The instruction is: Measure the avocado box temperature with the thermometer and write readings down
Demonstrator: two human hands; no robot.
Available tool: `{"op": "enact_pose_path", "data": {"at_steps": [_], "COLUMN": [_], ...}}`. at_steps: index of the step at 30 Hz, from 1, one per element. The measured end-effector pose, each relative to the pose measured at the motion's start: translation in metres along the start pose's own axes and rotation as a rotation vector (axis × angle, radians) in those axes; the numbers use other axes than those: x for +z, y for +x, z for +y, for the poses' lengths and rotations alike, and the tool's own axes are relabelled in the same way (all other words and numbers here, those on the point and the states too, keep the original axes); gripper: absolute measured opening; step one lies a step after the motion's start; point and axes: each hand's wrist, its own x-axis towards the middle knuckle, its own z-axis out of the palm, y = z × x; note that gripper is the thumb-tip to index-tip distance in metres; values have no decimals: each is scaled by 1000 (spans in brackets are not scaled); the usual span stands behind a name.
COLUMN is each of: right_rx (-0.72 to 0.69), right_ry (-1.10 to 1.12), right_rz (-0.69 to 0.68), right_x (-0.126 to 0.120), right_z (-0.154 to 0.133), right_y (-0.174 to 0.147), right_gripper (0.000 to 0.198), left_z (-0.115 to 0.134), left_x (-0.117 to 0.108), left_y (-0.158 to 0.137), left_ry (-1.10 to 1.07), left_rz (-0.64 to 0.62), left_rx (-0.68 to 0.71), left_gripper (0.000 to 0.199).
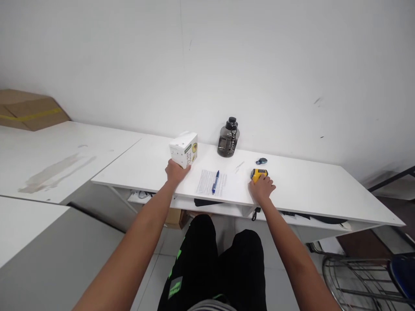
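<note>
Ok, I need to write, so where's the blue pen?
In the head view, just right of centre, the blue pen lies on the printed sheet, between the left hand at the white box and the right hand.

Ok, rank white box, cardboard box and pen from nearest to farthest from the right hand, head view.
1. Pen: to its left, on paper.
2. White box: farther left, at the left hand.
3. Cardboard box: farthest left.

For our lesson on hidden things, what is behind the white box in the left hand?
Above the white box the wall shows, with the table either side. Anything directly behind the box is covered and cannot be seen.
</note>
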Motion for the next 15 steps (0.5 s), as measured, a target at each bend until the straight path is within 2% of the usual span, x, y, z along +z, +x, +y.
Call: {"op": "enact_pose_path", "data": {"at_steps": [2,3,5,8,11,13,15], "right_rx": [-168,-267,-419,-421,-398,-412,-423], "right_ry": [-38,-29,44,199,272,300,453], "right_rz": [81,60,-99,-350,-423,-434,-442], "right_x": [-5,-7,-10,-7,0,3,2], "right_z": [-16,-28,-60,-113,-150,-155,-144], "right_y": [-4,-8,-15,-25,-26,-19,-10], "right_gripper": [62,60,58,61,53,42,37], "left_z": [-2,-2,-2,0,1,1,2], "left_x": [1,2,1,-1,-4,-4,-3], "left_y": [0,1,1,0,-2,-3,-3], "left_ry": [13,17,22,19,9,2,-6], "left_rz": [4,6,5,-2,-16,-17,-9], "left_rx": [8,10,11,13,16,9,5], "left_gripper": [89,90,89,89,88,87,86]}}
